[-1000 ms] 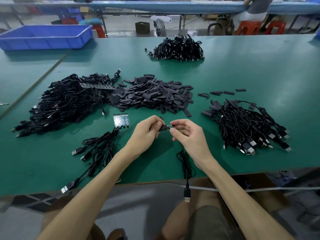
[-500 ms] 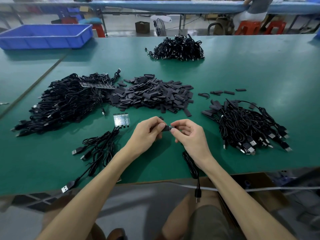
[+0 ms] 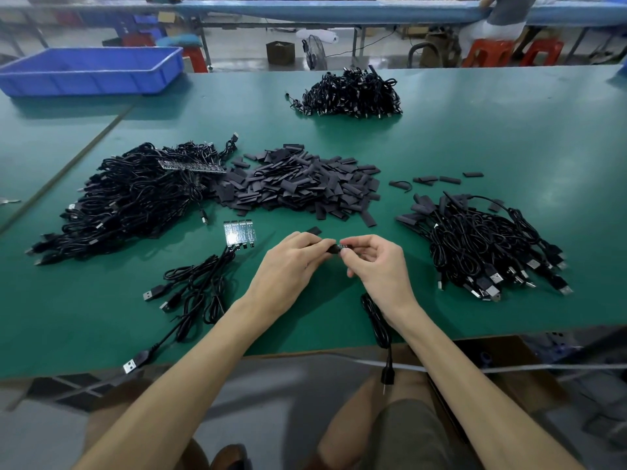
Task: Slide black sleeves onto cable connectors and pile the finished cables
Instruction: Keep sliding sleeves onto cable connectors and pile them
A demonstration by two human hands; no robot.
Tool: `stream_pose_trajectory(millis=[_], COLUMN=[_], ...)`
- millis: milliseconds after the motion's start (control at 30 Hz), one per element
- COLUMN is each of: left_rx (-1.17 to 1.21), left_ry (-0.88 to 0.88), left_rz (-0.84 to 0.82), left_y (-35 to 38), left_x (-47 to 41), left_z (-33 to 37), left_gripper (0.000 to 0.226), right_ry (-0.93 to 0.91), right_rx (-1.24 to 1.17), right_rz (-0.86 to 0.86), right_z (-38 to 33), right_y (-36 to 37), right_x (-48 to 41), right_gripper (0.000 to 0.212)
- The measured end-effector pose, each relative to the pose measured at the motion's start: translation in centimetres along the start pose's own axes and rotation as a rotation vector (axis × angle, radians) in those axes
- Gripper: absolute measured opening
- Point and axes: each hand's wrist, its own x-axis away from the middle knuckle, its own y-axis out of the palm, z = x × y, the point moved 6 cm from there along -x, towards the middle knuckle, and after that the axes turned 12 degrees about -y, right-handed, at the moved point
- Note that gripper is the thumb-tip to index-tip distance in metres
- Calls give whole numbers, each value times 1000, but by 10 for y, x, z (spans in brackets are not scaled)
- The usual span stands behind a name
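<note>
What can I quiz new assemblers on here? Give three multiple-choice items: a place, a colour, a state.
1. Where is the heap of loose sleeves?
A. on the floor
B. mid-table, between the left cable pile and the right cable pile
C. on a stool

2. What colour is the tray at far left?
A. blue
B. red
C. yellow

3. What are the hands doing?
A. lying flat
B. lifting a pile
C. the left hand pinches a sleeve and the right hand pinches a cable connector, end to end

Answers: B, the heap lies on the table between both piles; A, its walls are blue; C, the fingertips of both hands close on the small parts.
</note>
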Motion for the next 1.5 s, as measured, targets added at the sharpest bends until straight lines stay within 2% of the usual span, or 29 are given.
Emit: stream_pose_trajectory(millis=[567, 1100, 1500], left_rx=[5, 52, 42], left_ry=[57, 19, -38], left_rz=[28, -72, -26], left_y=[-6, -1, -4], left_x=[4, 2, 3], left_z=[9, 6, 4], left_gripper=[24, 24, 31], right_ry=[13, -1, -19], right_rx=[-45, -33, -85], right_rz=[-32, -67, -21], right_z=[3, 1, -2], right_y=[0, 2, 0], right_x=[0, 1, 2], right_gripper=[8, 9, 7])
